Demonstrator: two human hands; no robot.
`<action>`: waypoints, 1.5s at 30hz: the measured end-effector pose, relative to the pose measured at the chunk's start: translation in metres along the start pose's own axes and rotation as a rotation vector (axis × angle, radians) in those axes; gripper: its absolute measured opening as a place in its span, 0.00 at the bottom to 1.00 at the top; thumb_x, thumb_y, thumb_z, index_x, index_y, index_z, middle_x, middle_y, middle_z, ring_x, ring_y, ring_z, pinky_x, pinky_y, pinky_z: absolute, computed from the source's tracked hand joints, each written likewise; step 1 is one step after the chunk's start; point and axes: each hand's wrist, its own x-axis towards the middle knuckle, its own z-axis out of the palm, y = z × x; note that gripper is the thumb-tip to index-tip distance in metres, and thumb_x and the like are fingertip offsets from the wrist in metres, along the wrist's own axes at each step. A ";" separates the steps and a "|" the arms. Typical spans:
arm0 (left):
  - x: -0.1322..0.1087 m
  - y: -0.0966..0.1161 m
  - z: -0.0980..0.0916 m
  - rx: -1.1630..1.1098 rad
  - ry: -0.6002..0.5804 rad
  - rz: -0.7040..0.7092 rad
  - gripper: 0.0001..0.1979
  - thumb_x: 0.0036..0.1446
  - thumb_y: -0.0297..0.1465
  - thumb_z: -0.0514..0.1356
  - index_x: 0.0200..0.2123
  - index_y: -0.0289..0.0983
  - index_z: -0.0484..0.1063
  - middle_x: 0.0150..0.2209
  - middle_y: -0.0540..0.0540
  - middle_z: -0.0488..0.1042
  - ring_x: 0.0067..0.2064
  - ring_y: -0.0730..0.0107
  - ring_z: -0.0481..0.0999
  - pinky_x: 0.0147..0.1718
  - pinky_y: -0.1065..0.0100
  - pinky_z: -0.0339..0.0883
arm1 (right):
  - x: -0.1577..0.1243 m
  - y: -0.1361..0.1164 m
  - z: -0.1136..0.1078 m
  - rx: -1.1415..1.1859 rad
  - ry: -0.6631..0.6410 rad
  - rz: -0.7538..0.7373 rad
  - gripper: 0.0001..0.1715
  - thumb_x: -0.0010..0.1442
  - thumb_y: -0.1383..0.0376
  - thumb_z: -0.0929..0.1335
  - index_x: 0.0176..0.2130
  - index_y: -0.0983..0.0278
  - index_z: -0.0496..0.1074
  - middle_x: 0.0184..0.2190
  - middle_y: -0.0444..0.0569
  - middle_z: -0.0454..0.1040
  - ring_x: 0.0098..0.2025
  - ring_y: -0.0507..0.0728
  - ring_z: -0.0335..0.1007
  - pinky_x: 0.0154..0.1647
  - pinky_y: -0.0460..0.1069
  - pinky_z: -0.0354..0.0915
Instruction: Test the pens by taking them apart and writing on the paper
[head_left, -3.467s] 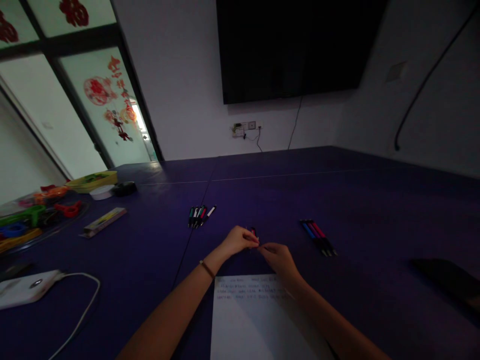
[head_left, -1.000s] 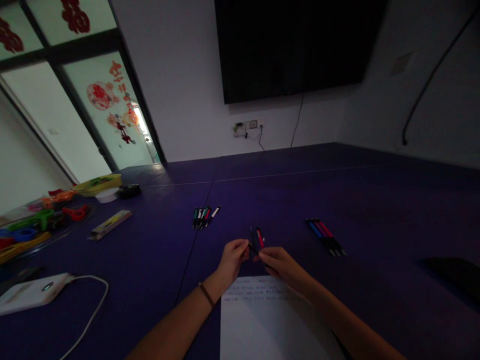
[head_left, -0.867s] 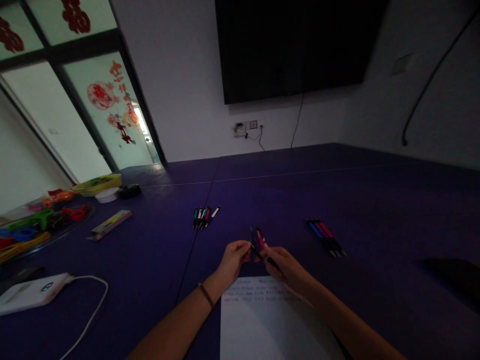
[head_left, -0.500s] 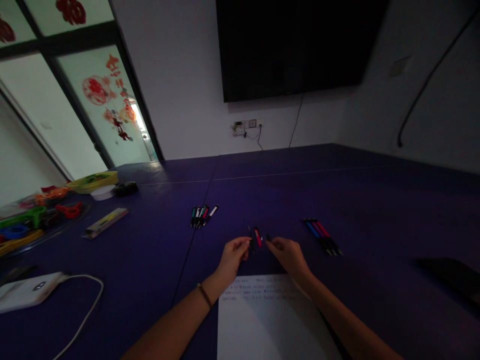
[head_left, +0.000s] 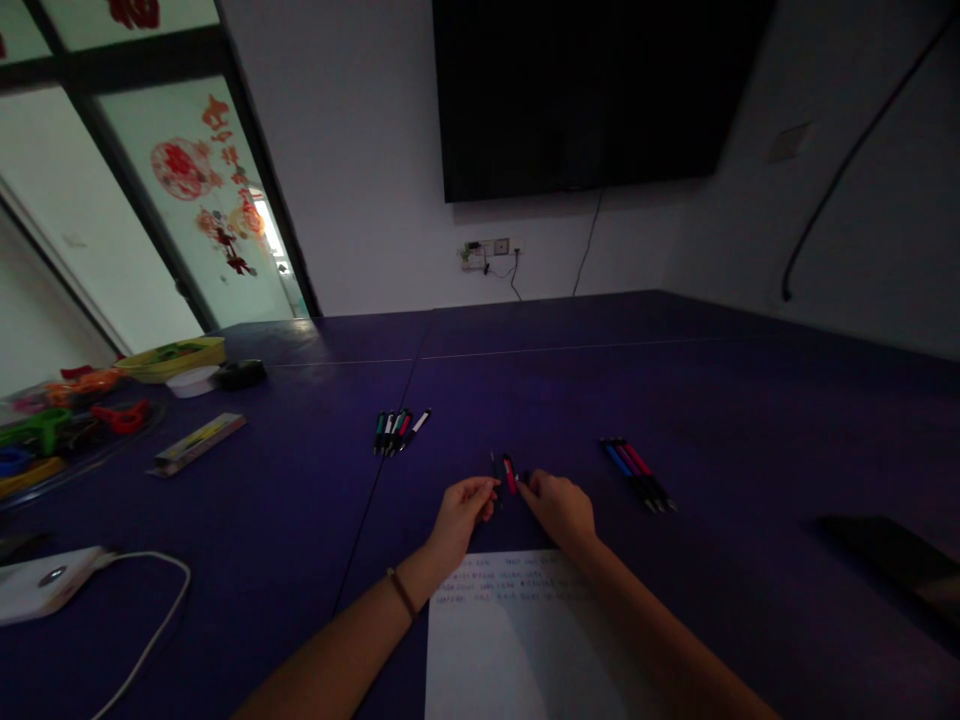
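Note:
My left hand (head_left: 463, 510) is closed in a pinch on a thin dark pen part (head_left: 494, 466), which stands nearly upright at its fingertips. A pink pen barrel (head_left: 511, 476) with a dark end lies between my two hands. Close by on its right, my right hand (head_left: 559, 508) is closed, thumb and finger on a small dark pen piece (head_left: 525, 478) that is mostly hidden. Below both hands lies a white sheet of paper (head_left: 510, 650) with handwriting along its top; my right forearm covers part of it.
A loose group of pens (head_left: 401, 432) lies to the left, and a row of blue and pink pens (head_left: 637, 474) to the right. Farther left are a small box (head_left: 199, 443), a white device with a cable (head_left: 52, 585) and colourful tools (head_left: 52, 430). A dark flat object (head_left: 892, 560) lies at right.
My right hand has shifted left, closer to the pink barrel and my left hand. The left hand keeps its pinch. The whole view has turned slightly.

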 end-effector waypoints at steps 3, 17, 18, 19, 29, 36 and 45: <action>0.000 -0.001 0.000 -0.013 0.013 -0.005 0.18 0.41 0.41 0.61 0.31 0.31 0.71 0.23 0.50 0.65 0.22 0.80 0.60 0.22 0.73 0.51 | 0.000 0.002 0.003 0.054 0.041 0.018 0.18 0.54 0.53 0.58 0.29 0.61 0.68 0.23 0.49 0.72 0.26 0.56 0.68 0.21 0.45 0.51; 0.002 -0.004 -0.001 -0.027 0.011 -0.010 0.16 0.42 0.40 0.60 0.30 0.32 0.71 0.23 0.50 0.65 0.21 0.80 0.60 0.22 0.72 0.51 | 0.014 0.025 0.019 0.408 0.250 -0.083 0.16 0.53 0.67 0.58 0.35 0.68 0.71 0.31 0.53 0.73 0.35 0.55 0.68 0.38 0.46 0.60; 0.002 -0.004 -0.001 -0.026 0.011 -0.009 0.16 0.42 0.40 0.60 0.30 0.32 0.71 0.23 0.50 0.65 0.21 0.80 0.60 0.22 0.72 0.51 | 0.013 0.024 0.019 0.372 0.255 -0.107 0.15 0.53 0.66 0.58 0.35 0.68 0.71 0.31 0.53 0.72 0.35 0.55 0.68 0.38 0.47 0.60; 0.002 -0.003 -0.001 -0.026 0.013 -0.010 0.16 0.42 0.39 0.61 0.30 0.32 0.71 0.23 0.50 0.65 0.21 0.80 0.60 0.22 0.72 0.51 | 0.010 0.022 0.019 0.337 0.250 -0.121 0.14 0.53 0.65 0.59 0.35 0.68 0.71 0.31 0.52 0.72 0.34 0.55 0.68 0.37 0.47 0.60; 0.002 -0.003 0.000 -0.045 0.022 -0.025 0.18 0.40 0.41 0.61 0.30 0.32 0.72 0.22 0.49 0.65 0.22 0.79 0.60 0.22 0.72 0.52 | -0.001 0.010 0.004 0.144 0.166 -0.172 0.19 0.59 0.66 0.54 0.32 0.67 0.70 0.29 0.53 0.70 0.31 0.54 0.65 0.35 0.46 0.58; 0.002 -0.005 -0.001 -0.063 0.024 -0.014 0.17 0.41 0.40 0.61 0.30 0.32 0.72 0.23 0.49 0.65 0.22 0.79 0.61 0.22 0.73 0.52 | 0.000 0.016 0.009 0.172 0.088 -0.173 0.16 0.56 0.65 0.58 0.40 0.67 0.69 0.33 0.52 0.69 0.34 0.54 0.66 0.35 0.45 0.59; 0.003 -0.006 -0.002 -0.066 0.021 -0.020 0.18 0.40 0.41 0.61 0.30 0.31 0.72 0.24 0.49 0.65 0.22 0.79 0.61 0.22 0.72 0.52 | 0.003 0.014 0.012 0.123 0.077 -0.224 0.18 0.57 0.66 0.57 0.44 0.67 0.67 0.34 0.53 0.69 0.37 0.55 0.65 0.38 0.46 0.59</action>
